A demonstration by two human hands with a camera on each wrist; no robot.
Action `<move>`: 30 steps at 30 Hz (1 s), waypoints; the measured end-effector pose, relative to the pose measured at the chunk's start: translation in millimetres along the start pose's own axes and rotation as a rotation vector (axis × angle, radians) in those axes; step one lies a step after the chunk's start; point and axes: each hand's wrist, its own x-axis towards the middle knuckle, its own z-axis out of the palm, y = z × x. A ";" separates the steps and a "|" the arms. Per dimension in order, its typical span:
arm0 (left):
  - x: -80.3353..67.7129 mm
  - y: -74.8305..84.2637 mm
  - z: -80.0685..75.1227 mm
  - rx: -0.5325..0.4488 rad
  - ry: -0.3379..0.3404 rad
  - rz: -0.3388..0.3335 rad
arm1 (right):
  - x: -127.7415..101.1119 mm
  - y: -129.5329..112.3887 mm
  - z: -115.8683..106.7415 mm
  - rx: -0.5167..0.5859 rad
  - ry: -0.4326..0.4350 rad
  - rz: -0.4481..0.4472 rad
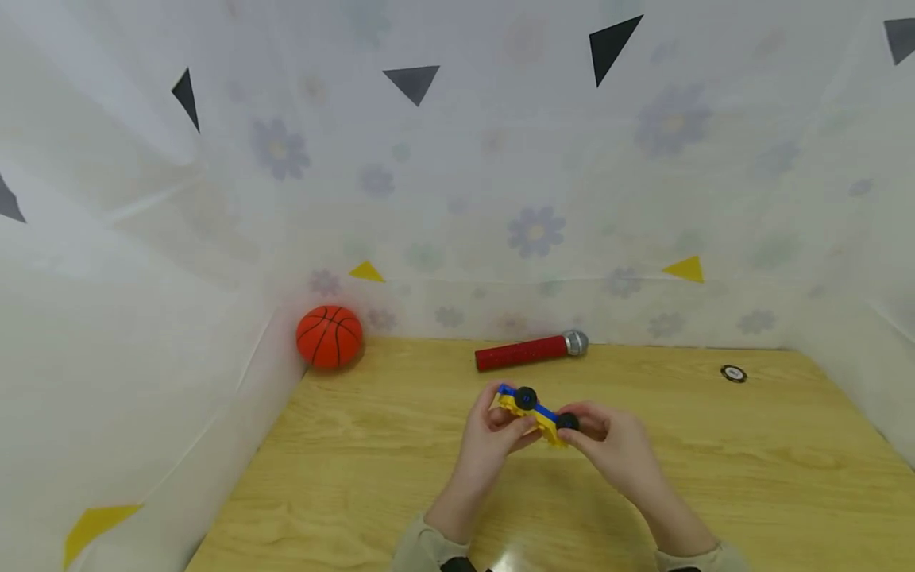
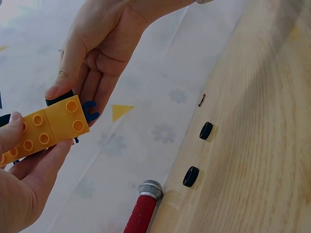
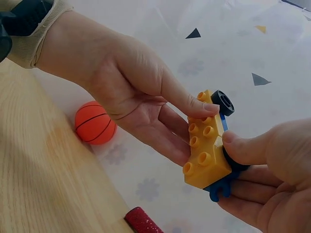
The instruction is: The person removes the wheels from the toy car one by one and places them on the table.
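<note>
Plainly, both hands: near each other, each pinching an end of one small toy vehicle of yellow studded plastic (image 3: 210,162), raised above the pale wood-grain desk (image 1: 343,453).
Left hand (image 1: 486,437): curled around the yellow body, at the left end in the head view.
Right hand (image 1: 622,453): grips the opposite end, beside a small black wheel (image 1: 568,422) and a blue hook-shaped piece (image 3: 218,191).
Vehicle's pose: tilted, its straight blue base (image 1: 546,412) and two wheels facing the head camera.
Weight: probably light, easily carried by either hand alone.
Stiffness: the body looks rigid and should take a firm squeeze without bending.
Surface: smooth, slightly shiny sides might slide; the raised studs should give better purchase.
Weak spots: the slim hook could snap if levered, and the wheels may turn under pressure.
Best hold: along the long yellow sides, clear of wheels and hook.
Past the hands: a red-handled microphone with a silver mesh head (image 1: 530,351) lies near the back edge.
Far left: an orange-red ball with black seam lines (image 1: 329,338), at the back corner.
Far right: a flat black-and-white round chip (image 1: 733,373).
Left wrist view: two black wheel-like discs (image 2: 206,131) also show on the desk.
</note>
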 end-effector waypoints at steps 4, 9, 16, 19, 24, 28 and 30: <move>1.6 0.2 0.4 -0.016 0.016 0.003 | 1.6 -2.1 0.9 -0.019 0.019 0.014; 4.5 1.5 2.1 -0.045 0.041 0.006 | 4.2 -0.5 0.5 0.009 0.023 0.029; 5.5 2.0 2.3 -0.049 0.066 0.009 | 6.3 -0.4 1.0 0.066 0.013 0.059; 4.8 1.6 2.4 -0.055 0.071 0.010 | 6.6 0.2 1.1 0.085 0.012 0.063; 2.5 0.1 2.3 -0.072 0.082 -0.010 | 5.0 2.6 1.3 0.110 -0.003 0.089; 2.5 0.4 1.8 -0.068 0.098 -0.024 | 3.5 3.0 1.9 0.159 -0.012 0.133; 2.9 1.4 1.6 -0.061 0.106 -0.030 | 3.7 2.8 2.3 0.181 -0.013 0.158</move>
